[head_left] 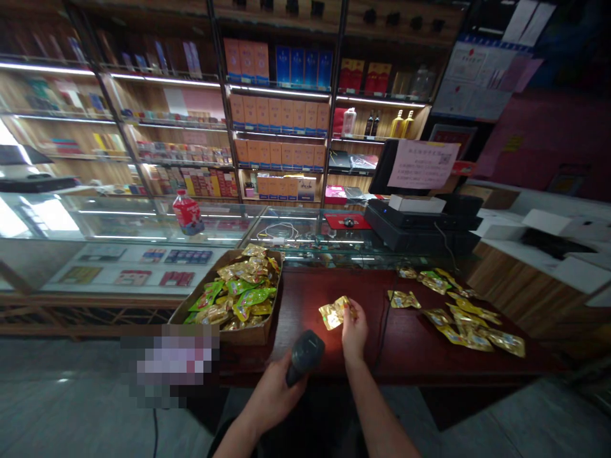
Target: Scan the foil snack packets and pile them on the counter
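My left hand [279, 391] is wrapped round the handle of a dark barcode scanner [308, 352], whose head points forward over the table edge. A patch of reddish light falls on the table in front of it. My right hand [356, 327] pinches a shiny gold snack packet [333, 313] by its right side, within that light. To the left stands an open cardboard box [248, 334] heaped with gold and green snack packets [255, 296]. On the right part of the table lie several loose gold packets [470, 324], with a single gold packet [403, 299] nearer my right hand.
The dark red wooden table [305, 280] meets a glass display counter [229, 219]. On the counter are a red-labelled bottle [188, 213], a mouse [349, 222] and a cash register with a monitor [420, 168]. A black cable [384, 321] crosses the table. Stocked shelves [281, 133] line the wall.
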`<state>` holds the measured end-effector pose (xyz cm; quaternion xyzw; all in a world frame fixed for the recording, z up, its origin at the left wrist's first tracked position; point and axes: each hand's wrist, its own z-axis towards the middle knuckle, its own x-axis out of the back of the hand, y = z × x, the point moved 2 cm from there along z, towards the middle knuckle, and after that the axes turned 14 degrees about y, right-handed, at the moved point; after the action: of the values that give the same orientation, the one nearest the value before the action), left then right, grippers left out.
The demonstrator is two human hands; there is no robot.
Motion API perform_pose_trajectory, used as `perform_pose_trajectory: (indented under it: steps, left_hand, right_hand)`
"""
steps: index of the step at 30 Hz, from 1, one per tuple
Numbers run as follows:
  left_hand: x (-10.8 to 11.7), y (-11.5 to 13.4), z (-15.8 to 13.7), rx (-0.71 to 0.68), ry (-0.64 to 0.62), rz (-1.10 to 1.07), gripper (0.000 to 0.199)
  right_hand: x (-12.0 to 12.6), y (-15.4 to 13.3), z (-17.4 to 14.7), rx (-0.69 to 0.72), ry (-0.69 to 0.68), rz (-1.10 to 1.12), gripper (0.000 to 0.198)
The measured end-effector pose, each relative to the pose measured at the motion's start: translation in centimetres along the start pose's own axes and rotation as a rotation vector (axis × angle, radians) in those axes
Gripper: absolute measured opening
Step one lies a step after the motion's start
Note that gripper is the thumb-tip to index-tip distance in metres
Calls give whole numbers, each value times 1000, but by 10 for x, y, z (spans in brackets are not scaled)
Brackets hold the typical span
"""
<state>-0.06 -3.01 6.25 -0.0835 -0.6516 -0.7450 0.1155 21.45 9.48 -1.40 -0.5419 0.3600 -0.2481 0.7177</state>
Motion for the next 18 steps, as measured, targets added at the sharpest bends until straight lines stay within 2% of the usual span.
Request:
perform_pose_trajectory:
  steps: [4,11,18]
  left_hand:
    - [2,18,-14,-24,-90,129,23]
    - [-2,24,-24,-20,-137,205,29]
    - [-6,13,-19,-6,-54,194,26]
  right_hand:
    - [0,0,-1,0,-14,1,47]
    - [-2,-1,-8,33,-64,31,36]
    - [-4,7,-6,78,-128,-3,34]
